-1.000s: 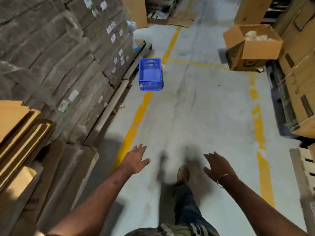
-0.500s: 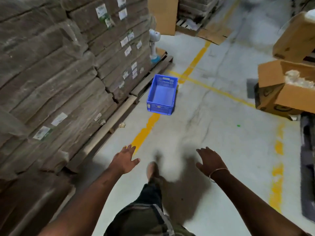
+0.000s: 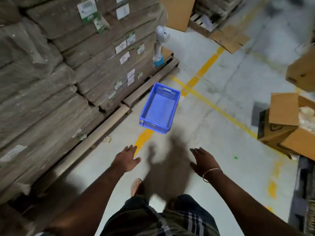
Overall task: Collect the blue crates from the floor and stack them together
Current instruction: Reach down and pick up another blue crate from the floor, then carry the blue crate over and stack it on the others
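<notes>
On the grey warehouse floor, a single blue crate sat upright and empty across a yellow painted line, just beside the wooden pallet that carried a tall stack of wrapped cardboard bundles on the left. Compared with the view half a second earlier, the crate appeared larger and lower in the scene, so the person had walked closer to it; it had not shifted from its place against the pallet edge and over the line. The open cardboard box on the right had likewise drawn nearer and slid toward the right edge. Both arms stayed stretched forward and down as before. The left hand was held palm down with fingers straight and spread, holding nothing and touching nothing, short of the crate's near end. The right hand, with a thin metal bangle at the wrist, was also empty, its fingers extended and slightly fanned, the palm facing down and inward. The two hands were well apart, with their shadow falling on the floor between them and reaching toward the crate. One sandalled foot showed below the hands, mid-step. A white and blue object stood on the pallet corner beyond the crate; its nature could not be told.
</notes>
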### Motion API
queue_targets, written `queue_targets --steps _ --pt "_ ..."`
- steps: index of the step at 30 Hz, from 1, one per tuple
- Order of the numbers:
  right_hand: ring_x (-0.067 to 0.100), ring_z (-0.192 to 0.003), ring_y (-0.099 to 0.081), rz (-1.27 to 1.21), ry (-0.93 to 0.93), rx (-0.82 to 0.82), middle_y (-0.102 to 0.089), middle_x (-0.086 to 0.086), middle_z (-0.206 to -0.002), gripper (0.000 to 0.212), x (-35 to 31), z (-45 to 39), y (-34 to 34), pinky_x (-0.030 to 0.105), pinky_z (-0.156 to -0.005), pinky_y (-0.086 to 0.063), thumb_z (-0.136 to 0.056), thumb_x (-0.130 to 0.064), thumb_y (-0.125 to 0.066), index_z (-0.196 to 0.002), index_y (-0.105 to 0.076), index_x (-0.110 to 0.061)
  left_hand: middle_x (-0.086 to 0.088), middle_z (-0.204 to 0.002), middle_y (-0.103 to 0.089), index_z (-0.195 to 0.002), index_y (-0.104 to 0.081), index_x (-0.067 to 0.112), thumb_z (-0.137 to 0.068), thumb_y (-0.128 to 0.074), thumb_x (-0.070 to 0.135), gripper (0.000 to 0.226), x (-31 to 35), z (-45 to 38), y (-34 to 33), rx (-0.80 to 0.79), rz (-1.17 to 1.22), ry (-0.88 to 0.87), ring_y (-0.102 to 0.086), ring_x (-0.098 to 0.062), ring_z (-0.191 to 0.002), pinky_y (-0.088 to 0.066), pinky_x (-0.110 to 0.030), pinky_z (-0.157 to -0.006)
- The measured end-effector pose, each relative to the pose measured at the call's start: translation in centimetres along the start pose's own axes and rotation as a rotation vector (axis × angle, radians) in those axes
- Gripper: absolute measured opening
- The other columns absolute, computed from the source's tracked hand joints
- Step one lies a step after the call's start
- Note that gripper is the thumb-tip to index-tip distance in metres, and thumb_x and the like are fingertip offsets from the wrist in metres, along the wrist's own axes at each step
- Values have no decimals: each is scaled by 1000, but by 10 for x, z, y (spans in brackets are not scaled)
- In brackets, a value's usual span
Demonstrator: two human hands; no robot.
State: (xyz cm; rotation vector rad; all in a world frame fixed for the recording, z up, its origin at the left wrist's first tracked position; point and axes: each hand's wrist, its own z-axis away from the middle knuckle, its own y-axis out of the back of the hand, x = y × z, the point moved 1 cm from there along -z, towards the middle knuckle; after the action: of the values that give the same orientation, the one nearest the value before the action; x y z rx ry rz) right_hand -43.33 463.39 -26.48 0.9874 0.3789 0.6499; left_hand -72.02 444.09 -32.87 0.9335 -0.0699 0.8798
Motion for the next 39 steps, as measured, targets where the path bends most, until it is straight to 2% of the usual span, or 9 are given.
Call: queue_targets --steps 7,10,12,16,22,25,31,36,39 --pt "29 -140 -36 21 123 -20 -48 8 -145 73 34 -159 58 38 -113 -33 -80 -48 -45 -145 -40 -15 -6 -162 -30 -153 -33 36 -97 -52 46 60 21 -95 40 78 129 109 -21 -25 -151 -29 -41 -117" --pt "27 -139 -37 16 161 -56 -48 7 -145 68 47 -225 61 38 -111 -33 -84 -43 -54 -145 -40 -16 -7 -160 -34 -151 -36 38 -96 -52 49 59 31 -147 31 56 201 192 -24 -23 -150 -30 -39 -117" --pt "26 -138 -39 35 215 -94 -48 6 -144 66 57 -270 58 37 -110 -34 -85 -40 -58 -144 -40 -17 -5 -156 -40 -151 -37 36 -93 -49 55 63 41 -187 20 45 227 232 -31 -23 -147 -34 -41 -115" --pt "26 -131 -45 134 283 -224 -51 6 -141 67 86 -337 47 36 -107 -37 -84 -42 -60 -144 -40 -19 -5 -155 -43 -153 -37 23 -96 -53 47 64 79 -250 -3 36 389 364 -34 -26 -145 -33 -41 -116" --pt "32 -124 -51 154 362 -320 -57 12 -132 62 62 -365 40 40 -102 -42 -78 -45 -52 -133 -52 -17 -2 -157 -40 -154 -34 21 -96 -52 47 66 115 -285 -37 32 519 356 -27 -24 -149 -30 -42 -117" --pt "32 -125 -50 154 375 -353 -54 11 -137 60 40 -384 12 41 -102 -42 -83 -37 -60 -138 -48 -17 -5 -157 -39 -154 -33 22 -96 -52 47 65 104 -285 -49 63 500 348 -26 -24 -149 -32 -41 -116" --pt "33 -123 -53 33 247 -335 -55 16 -135 66 11 -433 -89 44 -101 -44 -77 -43 -58 -136 -48 -15 -4 -160 -35 -155 -30 22 -99 -49 46 64 37 -280 -87 46 385 323 -22 -22 -151 -29 -38 -117" --pt "35 -130 -46 -3 178 -340 -48 22 -141 67 2 -485 -182 36 -104 -34 -86 -26 -66 -143 -39 -5 -1 -162 -31 -156 -27 25 -99 -46 49 65 -21 -303 -159 -1 306 279 -20 -19 -152 -26 -35 -119" --pt "38 -130 -43 -65 118 -244 -46 24 -140 71 4 -535 -232 38 -107 -32 -81 -26 -68 -142 -38 -4 0 -162 -31 -157 -26 26 -98 -44 51 66 -52 -324 -212 0 315 283 -20 -18 -152 -25 -34 -119"
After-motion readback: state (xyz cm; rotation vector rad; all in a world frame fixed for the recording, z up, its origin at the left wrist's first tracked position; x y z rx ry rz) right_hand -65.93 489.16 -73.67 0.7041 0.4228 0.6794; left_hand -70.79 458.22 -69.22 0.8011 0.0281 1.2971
